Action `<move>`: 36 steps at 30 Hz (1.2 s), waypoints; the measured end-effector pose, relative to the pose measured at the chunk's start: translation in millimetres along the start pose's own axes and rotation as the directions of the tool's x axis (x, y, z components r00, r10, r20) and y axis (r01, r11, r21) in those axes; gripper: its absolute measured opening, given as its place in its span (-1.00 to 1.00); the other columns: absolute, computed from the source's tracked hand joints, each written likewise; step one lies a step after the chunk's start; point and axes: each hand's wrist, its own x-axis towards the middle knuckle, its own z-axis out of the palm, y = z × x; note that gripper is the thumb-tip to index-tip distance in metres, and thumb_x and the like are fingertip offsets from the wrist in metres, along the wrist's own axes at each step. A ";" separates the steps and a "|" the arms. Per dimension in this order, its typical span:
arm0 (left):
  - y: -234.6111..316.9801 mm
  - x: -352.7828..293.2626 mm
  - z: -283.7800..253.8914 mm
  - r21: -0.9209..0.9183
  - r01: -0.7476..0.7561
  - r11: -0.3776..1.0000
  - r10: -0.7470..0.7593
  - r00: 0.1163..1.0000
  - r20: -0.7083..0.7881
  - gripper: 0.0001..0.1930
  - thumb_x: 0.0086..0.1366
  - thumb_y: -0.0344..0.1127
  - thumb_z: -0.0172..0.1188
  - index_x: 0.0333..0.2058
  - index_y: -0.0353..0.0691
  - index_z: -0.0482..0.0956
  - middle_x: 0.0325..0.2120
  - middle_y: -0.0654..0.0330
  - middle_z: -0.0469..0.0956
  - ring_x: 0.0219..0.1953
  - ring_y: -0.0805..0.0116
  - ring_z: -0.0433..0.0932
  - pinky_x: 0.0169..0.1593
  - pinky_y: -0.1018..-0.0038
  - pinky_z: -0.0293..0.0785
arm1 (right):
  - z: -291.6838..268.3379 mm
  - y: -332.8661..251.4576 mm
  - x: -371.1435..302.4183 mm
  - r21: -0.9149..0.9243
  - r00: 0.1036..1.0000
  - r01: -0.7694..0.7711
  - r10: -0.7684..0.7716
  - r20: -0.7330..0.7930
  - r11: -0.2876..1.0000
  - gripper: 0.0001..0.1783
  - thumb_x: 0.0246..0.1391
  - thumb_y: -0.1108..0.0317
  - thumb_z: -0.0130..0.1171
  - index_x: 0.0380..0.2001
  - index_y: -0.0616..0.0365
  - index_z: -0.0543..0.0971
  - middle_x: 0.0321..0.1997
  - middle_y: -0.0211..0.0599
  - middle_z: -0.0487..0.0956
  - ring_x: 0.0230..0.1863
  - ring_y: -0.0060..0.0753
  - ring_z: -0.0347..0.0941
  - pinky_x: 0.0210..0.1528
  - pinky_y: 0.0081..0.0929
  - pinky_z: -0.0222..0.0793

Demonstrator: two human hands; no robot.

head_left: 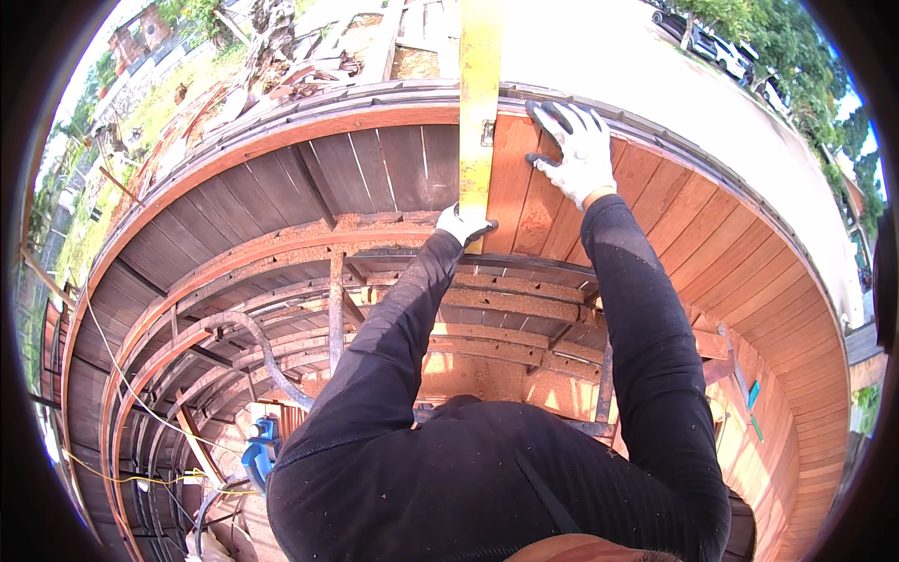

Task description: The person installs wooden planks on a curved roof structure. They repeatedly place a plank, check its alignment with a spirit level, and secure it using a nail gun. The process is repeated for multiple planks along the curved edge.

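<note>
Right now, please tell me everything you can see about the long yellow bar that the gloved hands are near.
The yellow bar is a long, flat, straight strip, painted yellow with worn, scuffed patches; whether it is metal or wood cannot be told. It runs from the top edge of the picture down over the rim of the curved wooden plank wall. A small metal bracket sits at its right edge. The left hand, in a white glove, grips its lower end. The right hand rests on the planks beside it, apart from it.

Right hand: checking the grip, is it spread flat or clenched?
Spread. The right hand, gloved, lies with fingers splayed on the wooden planks, beside the yellow beam.
</note>
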 end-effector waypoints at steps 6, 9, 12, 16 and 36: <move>6.9 -8.3 0.8 -0.125 -0.040 0.991 0.036 0.999 -0.037 -0.41 -0.12 -0.14 0.56 -0.14 -0.29 0.55 -0.34 0.23 0.61 -0.32 0.46 0.52 -0.18 0.49 0.49 | -0.1 0.9 0.7 0.018 0.999 -0.011 0.011 0.034 1.000 -0.17 -0.02 -0.08 0.27 0.33 -0.34 0.20 0.33 -0.41 0.28 0.38 -0.26 0.07 0.43 -0.07 -0.19; 5.2 -8.0 3.4 -0.123 0.012 0.992 -0.016 0.999 -0.035 -0.40 -0.10 -0.07 0.53 -0.13 -0.29 0.54 -0.33 0.17 0.62 -0.30 0.37 0.55 -0.16 0.45 0.50 | -2.2 1.1 -0.4 0.020 0.999 -0.007 0.006 0.035 1.000 -0.17 -0.02 -0.08 0.27 0.32 -0.33 0.21 0.32 -0.42 0.29 0.38 -0.28 0.08 0.43 -0.08 -0.18; -8.2 3.2 2.1 0.209 -0.204 0.956 0.220 0.974 -0.056 -0.40 -0.08 0.00 0.49 -0.15 -0.30 0.54 -0.33 0.13 0.62 -0.31 0.30 0.57 -0.17 0.43 0.50 | -1.8 -0.9 1.4 0.010 1.000 -0.002 0.001 0.029 1.000 -0.18 -0.01 -0.08 0.26 0.32 -0.33 0.22 0.32 -0.43 0.29 0.38 -0.31 0.08 0.44 -0.10 -0.17; -12.6 3.8 5.4 -0.164 0.008 0.986 -0.006 1.000 0.013 -0.42 -0.10 0.00 0.51 -0.21 -0.29 0.54 -0.41 0.19 0.60 -0.38 0.40 0.53 -0.23 0.47 0.49 | -0.9 -1.3 0.0 -0.021 1.000 -0.015 0.016 0.024 1.000 -0.21 0.02 -0.10 0.24 0.32 -0.38 0.21 0.31 -0.46 0.30 0.38 -0.34 0.08 0.44 -0.11 -0.17; -16.0 9.0 3.7 0.009 0.019 1.000 -0.020 0.998 0.057 -0.37 -0.09 0.13 0.44 -0.19 -0.26 0.57 -0.30 0.10 0.63 -0.23 0.19 0.59 -0.10 0.39 0.49 | 5.6 1.9 0.2 -0.024 0.999 0.009 -0.009 -0.036 1.000 -0.19 -0.03 -0.11 0.28 0.30 -0.33 0.26 0.31 -0.43 0.31 0.35 -0.27 0.12 0.43 -0.11 -0.15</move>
